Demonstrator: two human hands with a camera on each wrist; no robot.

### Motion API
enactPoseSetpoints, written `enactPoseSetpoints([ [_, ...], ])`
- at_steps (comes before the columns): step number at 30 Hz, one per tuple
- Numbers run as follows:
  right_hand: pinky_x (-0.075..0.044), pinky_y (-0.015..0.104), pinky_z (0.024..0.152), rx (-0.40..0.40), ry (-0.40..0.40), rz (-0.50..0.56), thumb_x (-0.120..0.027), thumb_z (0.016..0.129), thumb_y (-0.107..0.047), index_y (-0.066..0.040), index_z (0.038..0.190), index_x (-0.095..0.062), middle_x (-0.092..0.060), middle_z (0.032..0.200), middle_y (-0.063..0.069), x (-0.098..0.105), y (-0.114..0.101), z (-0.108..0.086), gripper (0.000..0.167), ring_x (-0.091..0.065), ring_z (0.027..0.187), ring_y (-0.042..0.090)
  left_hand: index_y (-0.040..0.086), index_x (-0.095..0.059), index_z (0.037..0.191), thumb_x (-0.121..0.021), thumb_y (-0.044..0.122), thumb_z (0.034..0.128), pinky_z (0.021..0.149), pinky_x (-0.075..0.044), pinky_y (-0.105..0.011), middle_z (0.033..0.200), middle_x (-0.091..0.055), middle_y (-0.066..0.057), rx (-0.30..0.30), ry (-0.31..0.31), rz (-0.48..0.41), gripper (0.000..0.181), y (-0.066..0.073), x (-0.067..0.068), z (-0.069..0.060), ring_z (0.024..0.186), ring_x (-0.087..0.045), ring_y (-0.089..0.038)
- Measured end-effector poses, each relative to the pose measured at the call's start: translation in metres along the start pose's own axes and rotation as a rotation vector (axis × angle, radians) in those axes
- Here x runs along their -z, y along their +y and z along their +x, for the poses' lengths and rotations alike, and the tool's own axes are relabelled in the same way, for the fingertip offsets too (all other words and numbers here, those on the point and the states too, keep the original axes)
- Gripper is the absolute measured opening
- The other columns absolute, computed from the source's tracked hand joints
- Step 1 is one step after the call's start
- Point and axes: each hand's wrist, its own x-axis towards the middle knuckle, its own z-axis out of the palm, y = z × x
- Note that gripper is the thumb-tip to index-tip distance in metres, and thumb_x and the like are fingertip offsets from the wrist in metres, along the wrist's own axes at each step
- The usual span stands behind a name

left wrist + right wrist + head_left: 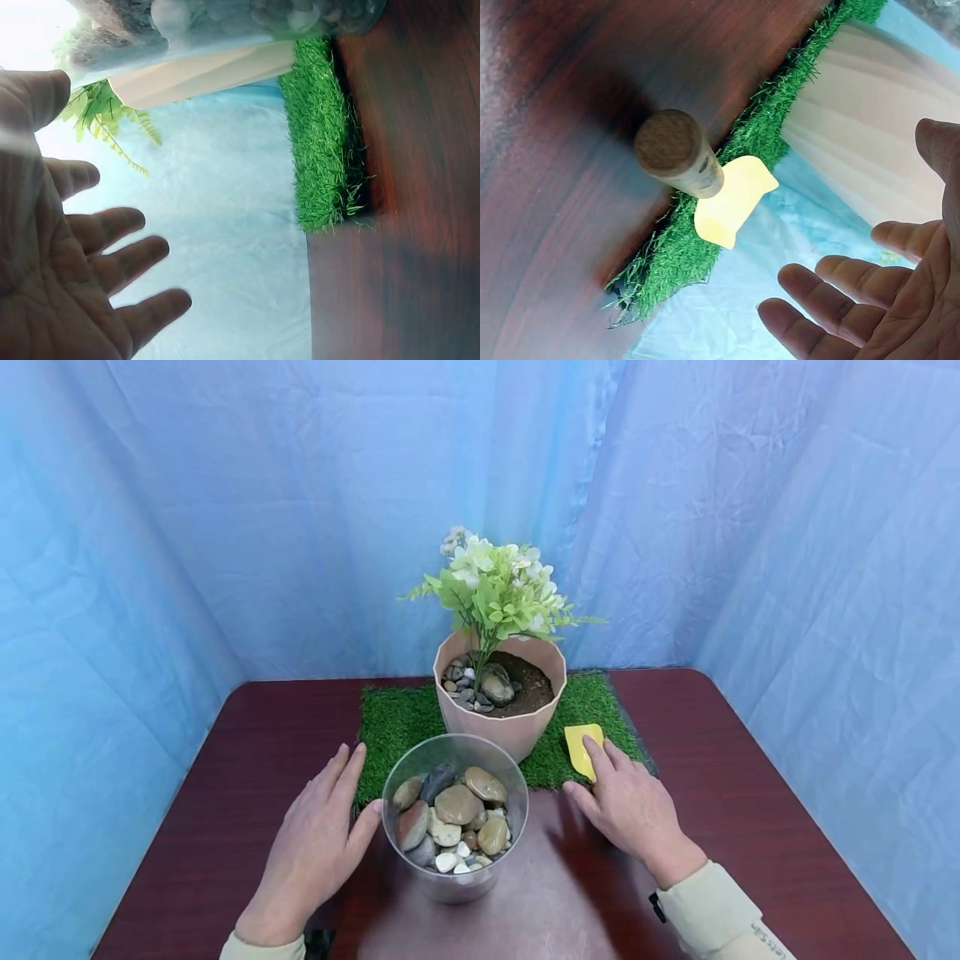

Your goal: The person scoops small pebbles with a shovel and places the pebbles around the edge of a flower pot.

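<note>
A clear plastic container (456, 887) of mixed stones (457, 804) stands at the table's front middle. Beside it on the left, my left hand (318, 839) has its fingers straight and spread; the thumb is close to the container wall, and contact cannot be told. On the other side my right hand (636, 806) hovers with loose, extended fingers over a small shovel. In the right wrist view its yellow blade (735, 201) lies on the turf and its wooden handle (676, 154) points toward the front. My right hand covers the handle in the head view.
Behind the container, a pinkish-beige pot (495, 728) stands on a green turf mat (401, 714). It holds dark soil (531, 685), pebbles, one larger stone (497, 685) and a plant with white flowers (498, 585). Blue curtains (337, 518) surround the dark red table (262, 735).
</note>
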Motion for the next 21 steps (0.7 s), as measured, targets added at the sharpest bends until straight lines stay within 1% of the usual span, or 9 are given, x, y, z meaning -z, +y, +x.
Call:
enactPoseSetpoints([
  [6, -0.052, 0.067, 0.095, -0.015, -0.022, -0.006, -0.060, 0.101, -0.056, -0.008, 0.160, -0.041, -0.051, 0.151, 0.031, -0.003, 0.001, -0.001, 0.078, -0.060, 0.124, 0.054, 0.013, -0.026, 0.167, -0.048, 0.038, 0.1113, 0.116, -0.039, -0.060, 0.169, -0.033, -0.013, -0.026, -0.028, -0.178, 0.065, 0.001, 0.002, -0.005, 0.152, -0.038, -0.038],
  [8, -0.052, 0.068, 0.095, -0.015, -0.022, -0.009, -0.060, 0.101, -0.056, -0.008, 0.160, -0.041, -0.051, 0.152, 0.031, -0.004, 0.002, -0.001, 0.078, -0.060, 0.124, 0.054, 0.017, -0.024, 0.168, -0.046, 0.036, 0.1123, 0.117, -0.038, -0.058, 0.170, -0.032, -0.010, -0.032, -0.042, -0.241, 0.062, 0.002, 0.001, -0.007, 0.153, -0.037, -0.035],
  [10, -0.052, 0.068, 0.095, -0.014, -0.020, -0.009, -0.060, 0.101, -0.056, -0.008, 0.160, -0.041, -0.051, 0.152, 0.031, -0.005, 0.002, -0.001, 0.078, -0.059, 0.124, 0.055, 0.023, -0.022, 0.168, -0.045, 0.033, 0.1129, 0.118, -0.038, -0.053, 0.170, -0.032, -0.005, -0.041, -0.062, -0.296, 0.061, 0.004, 0.001, -0.009, 0.153, -0.037, -0.031],
  [13, -0.052, 0.069, 0.093, -0.014, -0.016, -0.011, -0.060, 0.101, -0.056, -0.008, 0.160, -0.042, -0.050, 0.152, 0.030, -0.005, 0.002, -0.002, 0.078, -0.060, 0.123, 0.055, 0.030, -0.020, 0.168, -0.048, 0.024, 0.1116, 0.123, -0.034, -0.029, 0.170, -0.031, 0.002, -0.078, -0.081, -0.397, 0.063, 0.006, -0.002, -0.013, 0.154, -0.035, -0.024],
  [15, -0.052, 0.069, 0.093, -0.013, -0.014, -0.014, -0.060, 0.101, -0.056, -0.009, 0.160, -0.042, -0.050, 0.152, 0.031, -0.006, 0.002, -0.002, 0.078, -0.059, 0.123, 0.055, 0.030, -0.019, 0.168, -0.053, 0.017, 0.1073, 0.121, -0.028, -0.015, 0.170, -0.032, 0.002, -0.114, -0.092, -0.458, 0.071, 0.008, -0.004, -0.015, 0.155, -0.034, -0.021],
  [16, -0.052, 0.069, 0.093, -0.012, -0.013, -0.016, -0.060, 0.101, -0.056, -0.009, 0.160, -0.042, -0.050, 0.153, 0.031, -0.006, 0.002, -0.002, 0.078, -0.059, 0.123, 0.056, 0.030, -0.019, 0.168, -0.057, 0.015, 0.1044, 0.119, -0.025, -0.010, 0.170, -0.032, 0.001, -0.129, -0.099, -0.488, 0.076, 0.009, -0.005, -0.016, 0.155, -0.032, -0.019],
  [17, -0.052, 0.069, 0.092, -0.011, -0.012, -0.018, -0.060, 0.101, -0.057, -0.009, 0.160, -0.041, -0.049, 0.153, 0.031, -0.006, 0.002, -0.002, 0.078, -0.059, 0.124, 0.056, 0.029, -0.019, 0.168, -0.061, 0.014, 0.1011, 0.117, -0.022, -0.007, 0.170, -0.031, 0.001, -0.139, -0.106, -0.513, 0.081, 0.010, -0.006, -0.017, 0.156, -0.031, -0.018],
  [19, -0.052, 0.070, 0.093, -0.006, -0.007, -0.022, -0.061, 0.101, -0.056, -0.009, 0.160, -0.042, -0.048, 0.154, 0.031, -0.007, 0.002, -0.002, 0.078, -0.058, 0.124, 0.055, 0.029, -0.017, 0.169, -0.070, 0.019, 0.0956, 0.117, -0.027, -0.010, 0.170, -0.031, 0.002, -0.126, -0.125, -0.541, 0.091, 0.013, -0.008, -0.019, 0.155, -0.031, -0.016],
  [21, -0.052, 0.070, 0.094, 0.001, -0.001, -0.025, -0.061, 0.100, -0.057, -0.009, 0.159, -0.042, -0.047, 0.154, 0.032, -0.008, 0.002, -0.001, 0.078, -0.057, 0.126, 0.055, 0.030, -0.015, 0.169, -0.078, 0.029, 0.0911, 0.117, -0.036, -0.020, 0.170, -0.030, 0.001, -0.105, -0.142, -0.563, 0.100, 0.015, -0.010, -0.020, 0.154, -0.034, -0.018],
])
